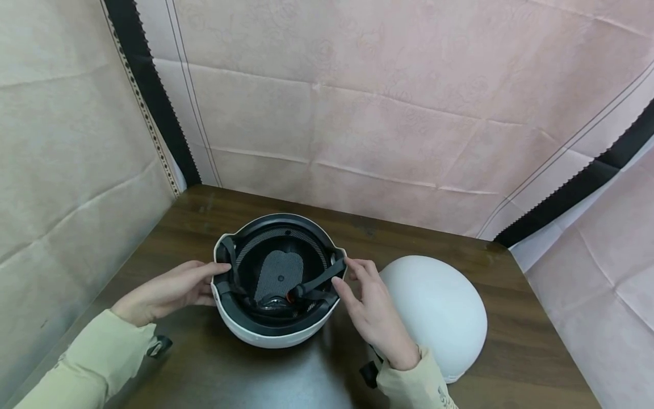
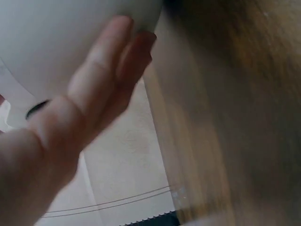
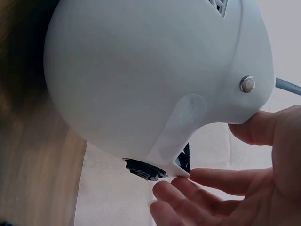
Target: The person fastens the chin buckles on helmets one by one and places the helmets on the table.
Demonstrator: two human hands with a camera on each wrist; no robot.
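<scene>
A white helmet (image 1: 265,339) sits upside down above the table, its black padded inside and dark straps (image 1: 322,277) facing up. My left hand (image 1: 176,289) holds its left edge, thumb over the rim and fingers along the outside; the left wrist view shows those fingers against the white shell (image 2: 51,42). On the other side, my right hand (image 1: 373,309) grips the right edge near a strap. In the right wrist view, thumb and index fingertip touch the rim of the shell (image 3: 127,70), near a black oval piece (image 3: 143,169). Whether the helmet touches the table is unclear.
A second white helmet (image 1: 434,312), dome up, stands on the brown wooden table (image 1: 531,341) just right of my right forearm. Pale cloth walls (image 1: 357,113) with black trim close in the back and both sides.
</scene>
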